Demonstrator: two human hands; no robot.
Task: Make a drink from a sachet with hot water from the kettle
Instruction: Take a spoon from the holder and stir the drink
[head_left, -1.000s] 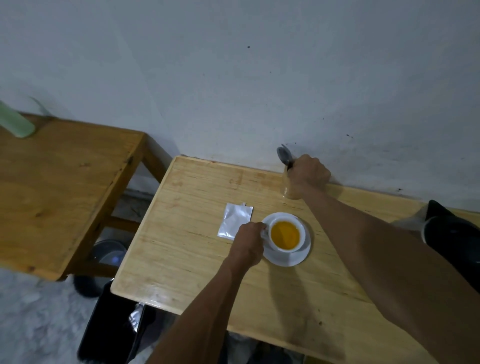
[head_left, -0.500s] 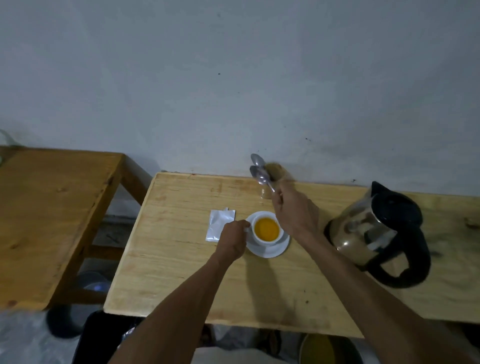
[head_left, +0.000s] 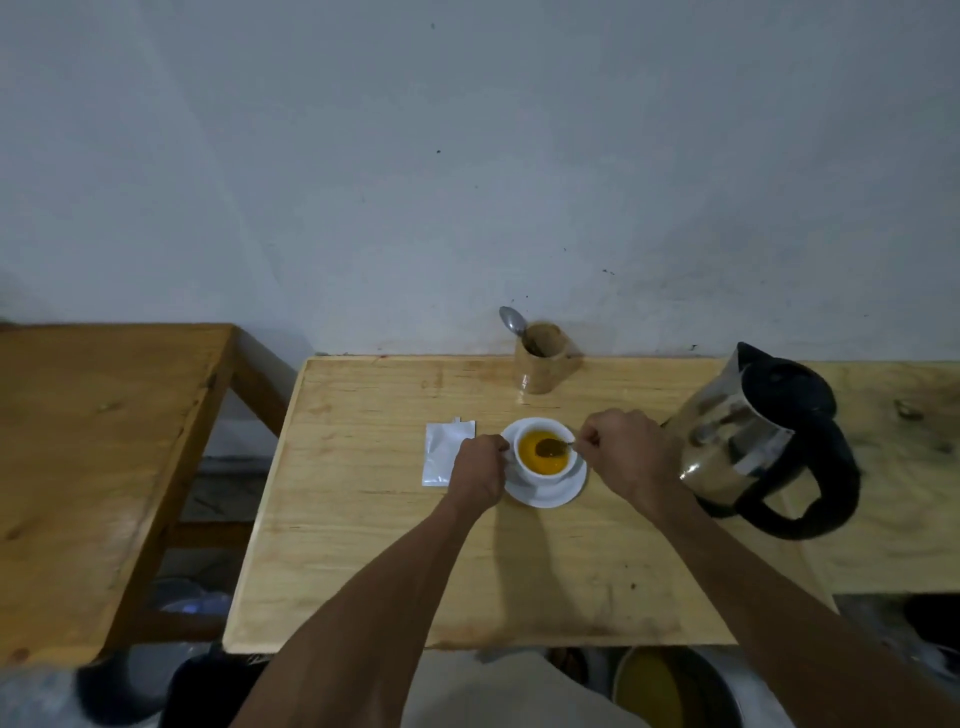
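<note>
1. The white cup (head_left: 543, 453) of orange drink sits on its saucer (head_left: 545, 493), left of the kettle (head_left: 753, 441): fragile, hot, likely spill-prone; hold its handle.
2. Left hand (head_left: 478, 467) is closed at the cup's side.
3. Right hand (head_left: 628, 452) pinches a spoon (head_left: 551, 446) dipped in the drink.
4. The sachet (head_left: 441, 457) lies left of the cup.

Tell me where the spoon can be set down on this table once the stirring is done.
Bare wood runs along the near edge of the table, between the two forearms. Another free patch lies at the back left, bordered by the sachet and the wooden holder. Crowded: around the cup, both hands, and the kettle.
</note>
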